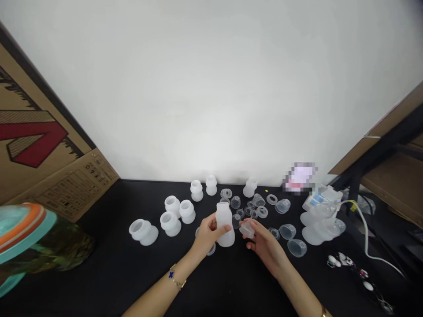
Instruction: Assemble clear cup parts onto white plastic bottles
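Head view: left hand [207, 234] grips a frosted silicone bottle-shaped piece [224, 224] upright, fingers wrapped round it. Right hand [266, 248] pinches a small clear plastic cup [246, 229] between thumb and fingers, just beside the bottle-shaped piece, not touching it. Frosted silicone sleeves [171, 222] stand left on the black desk [99, 264]; clear cups and rings [287, 232] lie right.

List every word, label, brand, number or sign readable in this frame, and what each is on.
Nothing is legible.
The printed panel on the cardboard box: symbols and small lines, too small to read.
The red mark on the box: looks like a graphic, not lettering.
The white package: blue print, too blurred.
The pink-and-white item: pixelated.
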The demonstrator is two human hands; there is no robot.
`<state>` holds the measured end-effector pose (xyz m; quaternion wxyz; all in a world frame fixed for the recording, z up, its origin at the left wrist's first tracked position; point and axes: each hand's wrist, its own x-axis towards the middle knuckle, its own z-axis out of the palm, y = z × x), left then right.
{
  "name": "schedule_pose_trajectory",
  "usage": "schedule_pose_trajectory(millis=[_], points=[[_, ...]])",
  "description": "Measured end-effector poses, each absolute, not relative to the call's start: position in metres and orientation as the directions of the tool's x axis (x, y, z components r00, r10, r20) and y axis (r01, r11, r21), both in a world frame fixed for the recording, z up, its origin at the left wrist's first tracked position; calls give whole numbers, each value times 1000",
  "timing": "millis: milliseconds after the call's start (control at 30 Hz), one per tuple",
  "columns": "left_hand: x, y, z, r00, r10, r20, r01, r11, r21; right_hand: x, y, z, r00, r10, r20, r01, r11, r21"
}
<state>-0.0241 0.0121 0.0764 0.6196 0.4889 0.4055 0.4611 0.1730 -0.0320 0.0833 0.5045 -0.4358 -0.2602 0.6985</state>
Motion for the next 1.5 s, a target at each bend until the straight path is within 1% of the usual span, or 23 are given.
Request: schedule_pose_trajectory(millis=[67,333,467,600,867,1067,1367,1500], points=[[-23,11,78,247,968,-52,-185,100,978,175,-31,84,-92,939,-332,-499,-332,-801],[-21,7,80,283,949,-142,-138,187,973,180,-29,86,-55,953,-297,-545,-278,-791],[-19,5,81,281,943,-176,-134,220,966,181,-28,84,-48,947,-318,-562,-289,-775],[-19,4,84,322,927,-192,-129,244,961,181,-27,83,-34,933,-357,-592,-306,-745],[-19,6,76,364,912,-187,-105,240,965,181,-27,84,-29,927,-375,-619,-312,-721],[-18,7,67,422,895,-146,-134,221,966,182,-26,82,1,939,-345,-605,-274,-747],[-17,7,65,416,901,-125,-102,183,978,182,-26,81,21,938,-346,-602,-265,-754],[-16,6,66,434,894,-113,-124,183,975,181,-26,84,30,934,-357,-593,-271,-758]])
